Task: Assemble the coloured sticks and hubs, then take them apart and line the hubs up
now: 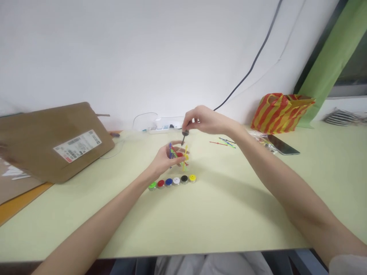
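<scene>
My left hand (164,157) is closed around a clear plastic frame (187,168) with blue, green, red and yellow sticks through and around it. Part of the frame hides behind my fingers. Just above it, my right hand (195,119) pinches a dark piece (185,133) with a round black top and a thin stem pointing down at the frame. In front of my left hand stands a row of small round clear pieces with coloured tops, among them green (152,185), blue (169,181), black (184,178) and yellow (192,178).
Loose coloured sticks (222,143) lie right of my hands. Farther right are a phone (282,144), clear plastic packets (265,142) and a red-and-yellow striped bag (282,113). A cardboard mailer (57,152) leans at left. A power strip (160,129) sits by the wall.
</scene>
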`<control>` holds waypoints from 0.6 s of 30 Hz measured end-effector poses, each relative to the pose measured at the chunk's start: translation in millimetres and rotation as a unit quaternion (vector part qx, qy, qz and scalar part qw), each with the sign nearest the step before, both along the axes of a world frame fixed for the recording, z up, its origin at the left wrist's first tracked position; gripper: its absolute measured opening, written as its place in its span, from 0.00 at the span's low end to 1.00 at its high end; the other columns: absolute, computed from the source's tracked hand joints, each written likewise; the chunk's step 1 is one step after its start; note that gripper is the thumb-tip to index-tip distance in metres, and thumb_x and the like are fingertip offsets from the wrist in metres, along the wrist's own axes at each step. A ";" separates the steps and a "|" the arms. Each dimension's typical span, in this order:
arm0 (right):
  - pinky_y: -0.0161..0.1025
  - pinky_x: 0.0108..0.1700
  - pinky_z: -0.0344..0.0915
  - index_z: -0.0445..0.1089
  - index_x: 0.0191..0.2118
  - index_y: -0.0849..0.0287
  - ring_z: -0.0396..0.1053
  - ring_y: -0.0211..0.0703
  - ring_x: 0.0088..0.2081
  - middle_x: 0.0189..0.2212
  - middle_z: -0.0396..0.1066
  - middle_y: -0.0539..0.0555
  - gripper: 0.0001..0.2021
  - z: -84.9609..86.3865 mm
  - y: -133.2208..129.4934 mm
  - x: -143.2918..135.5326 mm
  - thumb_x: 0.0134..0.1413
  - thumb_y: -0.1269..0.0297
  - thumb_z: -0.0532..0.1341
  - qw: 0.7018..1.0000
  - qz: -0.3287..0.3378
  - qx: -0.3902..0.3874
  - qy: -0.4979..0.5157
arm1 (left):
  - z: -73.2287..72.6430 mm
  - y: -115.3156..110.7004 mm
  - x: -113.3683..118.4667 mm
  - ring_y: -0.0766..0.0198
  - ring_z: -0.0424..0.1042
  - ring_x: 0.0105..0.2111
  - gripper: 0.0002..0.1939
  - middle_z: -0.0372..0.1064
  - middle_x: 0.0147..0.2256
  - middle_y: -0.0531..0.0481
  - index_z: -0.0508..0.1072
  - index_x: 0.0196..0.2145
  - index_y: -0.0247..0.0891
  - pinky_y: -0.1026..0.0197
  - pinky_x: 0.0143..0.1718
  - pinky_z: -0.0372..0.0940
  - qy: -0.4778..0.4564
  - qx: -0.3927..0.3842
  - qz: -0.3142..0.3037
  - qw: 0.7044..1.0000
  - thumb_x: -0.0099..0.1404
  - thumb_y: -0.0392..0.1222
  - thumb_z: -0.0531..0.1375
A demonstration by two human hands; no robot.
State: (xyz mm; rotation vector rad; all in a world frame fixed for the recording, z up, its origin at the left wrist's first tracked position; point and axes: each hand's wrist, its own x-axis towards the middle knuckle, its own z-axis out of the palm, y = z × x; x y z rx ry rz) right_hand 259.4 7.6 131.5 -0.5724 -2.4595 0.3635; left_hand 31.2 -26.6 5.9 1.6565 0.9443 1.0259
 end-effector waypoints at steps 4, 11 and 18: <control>0.35 0.39 0.63 0.74 0.35 0.60 0.71 0.39 0.38 0.36 0.78 0.52 0.10 -0.5 -10.6 -8.2 0.56 0.80 0.59 0.999 0.023 -0.028 -0.025 | 1.9 -3.0 3.0 0.51 0.81 0.40 0.37 0.77 0.51 0.37 0.67 0.61 0.40 0.58 0.33 0.76 -0.006 0.001 -0.011 1.000 0.57 0.48 0.75; 0.36 0.32 0.56 0.69 0.29 0.59 0.66 0.37 0.30 0.28 0.72 0.50 0.13 2.3 -15.7 -4.4 0.46 0.86 0.57 0.995 0.001 -0.042 -0.087 | 4.4 -8.3 5.4 0.48 0.81 0.42 0.38 0.78 0.48 0.38 0.66 0.61 0.39 0.55 0.34 0.75 -0.018 -0.013 -0.031 0.999 0.57 0.47 0.75; 0.33 0.28 0.57 0.70 0.29 0.59 0.68 0.36 0.27 0.26 0.74 0.50 0.07 -8.7 -16.6 -13.4 0.47 0.78 0.66 0.976 0.025 -0.139 -0.164 | 2.3 -10.0 5.1 0.51 0.80 0.40 0.27 0.79 0.41 0.42 0.75 0.52 0.38 0.54 0.39 0.75 -0.021 0.015 -0.019 0.999 0.60 0.52 0.73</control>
